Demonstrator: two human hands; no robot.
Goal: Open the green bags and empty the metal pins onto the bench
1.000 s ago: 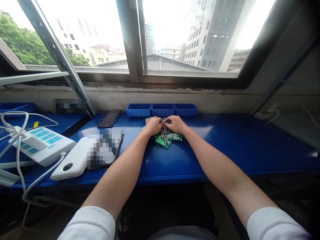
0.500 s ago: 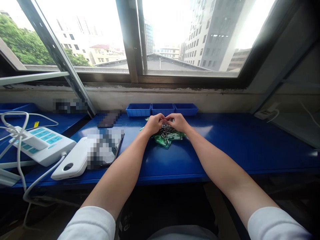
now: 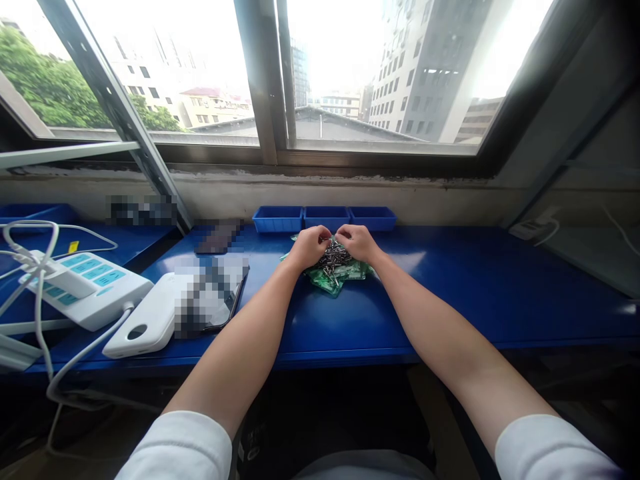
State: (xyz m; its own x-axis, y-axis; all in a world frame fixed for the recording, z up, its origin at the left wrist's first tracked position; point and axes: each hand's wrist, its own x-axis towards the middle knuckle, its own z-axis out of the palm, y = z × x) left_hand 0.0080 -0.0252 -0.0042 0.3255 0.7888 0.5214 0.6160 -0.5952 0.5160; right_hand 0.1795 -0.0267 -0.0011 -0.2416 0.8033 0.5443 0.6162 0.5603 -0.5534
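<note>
A heap of small metal screws [image 3: 331,261] lies on crumpled green plastic bags [image 3: 327,283] at the middle of the blue table. My left hand [image 3: 311,247] is at the heap's left side with its fingers curled together. Across from it, my right hand [image 3: 359,243] rests over the right side, its thumb and fingers bent into a pinch. A narrow gap separates the fingertips of the two hands. Whatever either hand may hold is too small or hidden to make out.
Three blue bins [image 3: 327,219] stand in a row behind the heap, against the wall. To the left lie a white power bank [image 3: 143,323], a white power strip [image 3: 95,290] with cables, and partly blurred flat devices [image 3: 220,293]. A metal upright [image 3: 117,113] rises at the left.
My fingertips, which met above the screws, have come slightly apart, the right hand shifting a little to the right. The heap looks much the same.
</note>
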